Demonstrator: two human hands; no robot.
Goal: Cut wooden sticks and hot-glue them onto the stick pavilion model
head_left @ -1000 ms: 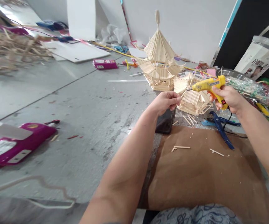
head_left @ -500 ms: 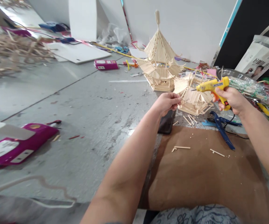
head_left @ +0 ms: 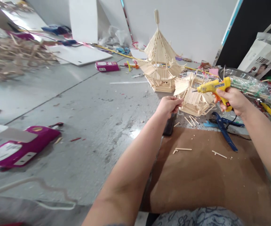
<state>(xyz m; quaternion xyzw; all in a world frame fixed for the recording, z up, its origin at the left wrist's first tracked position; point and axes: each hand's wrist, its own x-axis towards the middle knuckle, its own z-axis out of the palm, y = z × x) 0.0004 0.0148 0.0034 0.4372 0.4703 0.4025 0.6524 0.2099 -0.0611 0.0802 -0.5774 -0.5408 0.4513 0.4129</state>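
Note:
My left hand [head_left: 169,106] is closed in a pinch at the left edge of a small stick-built roof model [head_left: 194,99]; what it pinches is too small to name. My right hand [head_left: 233,99] grips a yellow glue gun [head_left: 214,87] whose nozzle points left over that model. Behind it stands a taller stick pagoda [head_left: 160,59] on the grey floor. Under my left hand lies a dark phone [head_left: 169,125].
A brown cardboard sheet [head_left: 206,175] with loose sticks [head_left: 183,149] lies before me. Blue cutters [head_left: 223,128] rest at its far right edge. Magenta boxes [head_left: 20,147] lie on the floor at left, a stick pile [head_left: 13,56] far left, a paper bag [head_left: 263,53] far right.
The glue gun and my right hand have shifted a little to the right, away from my left hand. My left hand stays pinched at the model's edge.

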